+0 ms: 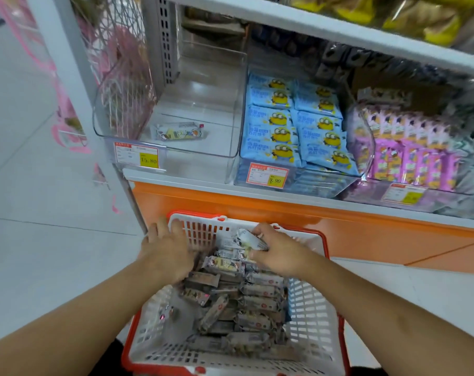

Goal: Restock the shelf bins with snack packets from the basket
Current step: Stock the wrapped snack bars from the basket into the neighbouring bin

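Reaching into the basket [306, 316] with both hands, you're at the picking step — stock in hand, nothing yet on its way up. Your right hand [277, 252] has its grip curled round a pale snack packet [250, 238] at the far end of the basket, lifted a little above the pile. Your left hand [166, 252] lies flatter, fingers fairly straight and spread over the packets by the basket's far left corner; it touches them, but you don't seem to have hold of anything there.

The pile of packets [241, 302] fills most of the basket floor, heaped toward the right side, so there's plenty left to move. Up on the shelf, the clear bin [211, 123] on the left is nearly bare — just one lone packet [178, 131] lying near its front, above the yellow price tag [148, 160]. Beside it, the blue packets [292, 126] fill their bin, and the purple packets [409, 150] further right look full too.

So the left bin is your likely target. The next move calls for lifting the right hand clear of the basket rim, carrying up and left over the bin's front lip, and laying the packet flat beside the one already there. Gather a few with the left hand and each trip could count for more.
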`<move>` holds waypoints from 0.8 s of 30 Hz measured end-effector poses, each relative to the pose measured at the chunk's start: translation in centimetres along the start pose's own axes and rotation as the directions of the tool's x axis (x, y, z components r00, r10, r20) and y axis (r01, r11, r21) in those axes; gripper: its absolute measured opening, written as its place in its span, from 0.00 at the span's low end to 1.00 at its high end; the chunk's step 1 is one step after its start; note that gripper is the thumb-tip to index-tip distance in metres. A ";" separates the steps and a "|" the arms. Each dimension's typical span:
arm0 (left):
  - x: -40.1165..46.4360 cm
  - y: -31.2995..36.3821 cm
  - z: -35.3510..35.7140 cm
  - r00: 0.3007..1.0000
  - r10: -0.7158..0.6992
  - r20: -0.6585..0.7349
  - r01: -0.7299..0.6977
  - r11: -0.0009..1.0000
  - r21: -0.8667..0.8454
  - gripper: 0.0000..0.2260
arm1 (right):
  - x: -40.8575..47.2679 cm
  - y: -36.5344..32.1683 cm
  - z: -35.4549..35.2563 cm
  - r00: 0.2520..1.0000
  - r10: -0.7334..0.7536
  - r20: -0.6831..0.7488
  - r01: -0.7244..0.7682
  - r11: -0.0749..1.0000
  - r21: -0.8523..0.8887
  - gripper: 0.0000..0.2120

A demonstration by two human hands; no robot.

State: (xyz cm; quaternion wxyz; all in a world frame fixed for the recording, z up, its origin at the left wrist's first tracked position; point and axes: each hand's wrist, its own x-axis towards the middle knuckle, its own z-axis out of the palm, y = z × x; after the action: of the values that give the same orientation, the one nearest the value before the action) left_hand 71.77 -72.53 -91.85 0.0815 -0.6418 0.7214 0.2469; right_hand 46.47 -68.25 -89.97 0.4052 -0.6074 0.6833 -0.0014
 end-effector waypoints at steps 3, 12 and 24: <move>-1.2 3.0 -5.5 0.953 0.285 0.102 -0.248 0.929 -0.273 0.16 | -3.0 -2.7 -2.9 0.997 -0.076 0.019 0.066 0.947 0.314 0.12; -6.7 7.0 -17.7 0.853 0.521 0.001 -0.346 0.567 -0.747 0.09 | -10.4 -8.7 -9.5 0.940 -0.263 -0.218 0.333 0.572 0.750 0.18; -2.8 4.0 -21.2 0.929 0.273 -0.248 -0.353 0.461 -0.814 0.11 | -4.5 -17.4 -9.4 0.759 -0.093 -0.645 0.555 0.611 0.565 0.37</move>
State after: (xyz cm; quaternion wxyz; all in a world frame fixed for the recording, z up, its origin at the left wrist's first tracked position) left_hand 72.59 -79.58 -71.25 -0.3168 -0.4655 0.6170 0.5497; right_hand 55.34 -73.62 -72.59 0.3869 -0.4845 0.5816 -0.5266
